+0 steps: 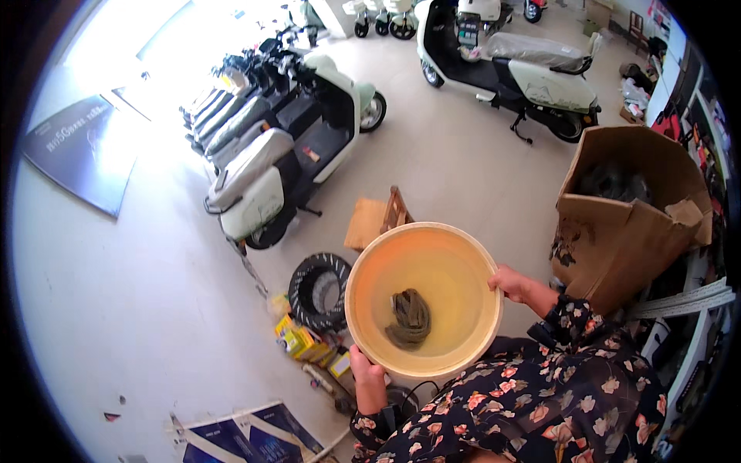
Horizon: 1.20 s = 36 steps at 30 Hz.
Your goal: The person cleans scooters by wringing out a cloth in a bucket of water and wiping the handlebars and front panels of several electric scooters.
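Between my hands I hold a round yellow-orange basin (463, 255) by its rim, in front of my body. A crumpled dark grey-brown cloth (411, 320) lies at its bottom, and there seems to be water around it. My left hand (367, 376) grips the rim at the lower left, its thumb along the outside. On the right side, my right hand (511, 282) is closed round the rim. The fingertips of both hands are partly hidden by the basin.
A small wooden stool (366, 224) and black tyres (315, 287) lie just beyond the basin. At right stands a large open cardboard box (610, 239). Parked scooters (262, 193) line the left side; another white scooter (532, 77) stands farther back. Yellow boxes (301, 339) sit by the tyres.
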Tool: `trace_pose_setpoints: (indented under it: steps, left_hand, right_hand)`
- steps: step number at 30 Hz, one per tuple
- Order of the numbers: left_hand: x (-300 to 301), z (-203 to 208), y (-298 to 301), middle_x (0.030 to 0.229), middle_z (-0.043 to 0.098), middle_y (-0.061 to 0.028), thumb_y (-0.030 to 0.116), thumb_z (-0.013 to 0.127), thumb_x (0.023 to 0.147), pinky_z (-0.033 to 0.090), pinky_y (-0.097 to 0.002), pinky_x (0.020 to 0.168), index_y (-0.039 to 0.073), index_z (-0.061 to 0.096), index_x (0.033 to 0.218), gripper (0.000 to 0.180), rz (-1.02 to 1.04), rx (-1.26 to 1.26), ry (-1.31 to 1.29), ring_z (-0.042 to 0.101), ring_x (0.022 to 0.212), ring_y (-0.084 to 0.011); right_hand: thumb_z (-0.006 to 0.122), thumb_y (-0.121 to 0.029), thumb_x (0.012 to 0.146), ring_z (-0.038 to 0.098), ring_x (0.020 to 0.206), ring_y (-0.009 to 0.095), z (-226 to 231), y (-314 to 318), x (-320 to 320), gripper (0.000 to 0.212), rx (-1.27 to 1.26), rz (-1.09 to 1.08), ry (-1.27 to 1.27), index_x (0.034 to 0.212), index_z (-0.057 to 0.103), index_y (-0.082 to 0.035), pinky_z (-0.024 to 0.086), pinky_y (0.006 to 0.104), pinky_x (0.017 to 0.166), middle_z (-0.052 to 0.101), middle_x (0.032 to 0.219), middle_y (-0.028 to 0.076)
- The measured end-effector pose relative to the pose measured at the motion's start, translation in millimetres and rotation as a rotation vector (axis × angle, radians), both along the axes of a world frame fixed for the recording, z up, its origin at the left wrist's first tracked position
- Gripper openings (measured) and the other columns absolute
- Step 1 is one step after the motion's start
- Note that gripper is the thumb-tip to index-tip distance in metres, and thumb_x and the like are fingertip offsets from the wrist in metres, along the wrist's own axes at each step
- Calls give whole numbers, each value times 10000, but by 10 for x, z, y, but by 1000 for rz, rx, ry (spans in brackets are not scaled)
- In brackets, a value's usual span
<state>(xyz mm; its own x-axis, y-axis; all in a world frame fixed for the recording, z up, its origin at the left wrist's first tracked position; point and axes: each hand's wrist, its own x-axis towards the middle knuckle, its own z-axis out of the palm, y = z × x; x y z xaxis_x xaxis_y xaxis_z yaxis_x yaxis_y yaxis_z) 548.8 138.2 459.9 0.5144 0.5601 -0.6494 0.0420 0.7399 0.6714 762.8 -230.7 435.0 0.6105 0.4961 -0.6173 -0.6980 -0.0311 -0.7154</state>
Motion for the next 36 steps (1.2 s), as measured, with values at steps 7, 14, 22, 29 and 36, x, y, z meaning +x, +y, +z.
trace_pose_setpoints:
  steps: [7, 14, 22, 29, 36]
  left_hand:
    - [1766, 456, -926, 1095, 637, -148, 214, 359, 945, 512, -458, 889, -13, 574, 1080, 340, -198, -20, -14, 619, 990, -308]
    - [3263, 471, -1241, 1071, 643, -142, 176, 393, 958, 535, -412, 831, -13, 578, 1093, 298, -409, -78, -111, 626, 964, -263]
    - [5197, 522, -1571, 1079, 639, -140, 208, 374, 970, 538, -409, 818, -18, 571, 1106, 329, -597, -92, -121, 623, 970, -265]
    - [6911, -73, -1296, 1087, 636, -149, 225, 355, 972, 531, -413, 841, -38, 556, 1143, 373, -778, 293, -214, 617, 998, -271]
    - [8583, 198, -1511, 1026, 621, -157, 210, 351, 965, 526, -378, 807, -44, 554, 1066, 341, -774, 104, -119, 618, 955, -235]
  right_hand:
    - [523, 35, 642, 628, 769, 233, 497, -1012, 1001, 508, 10, -194, -58, 1149, 555, 20, 540, 328, 626, 606, 899, 98]
    - [513, 19, 648, 627, 773, 247, 467, -1621, 1825, 563, -19, -391, 17, 1210, 513, 1, 536, 347, 587, 593, 937, 114]
    - [514, 25, 652, 635, 843, 270, 344, -1949, 3062, 546, 42, -571, 33, 1198, 513, 47, 551, 365, 667, 604, 1000, 134]
    - [498, 37, 667, 627, 882, 281, 103, -1916, 4490, 552, 88, -624, 12, 1217, 488, 81, 546, 389, 747, 592, 1011, 142]
    - [467, 5, 664, 610, 965, 290, 96, -1649, 5755, 586, 61, -730, 18, 1244, 457, 89, 538, 389, 843, 579, 1066, 165]
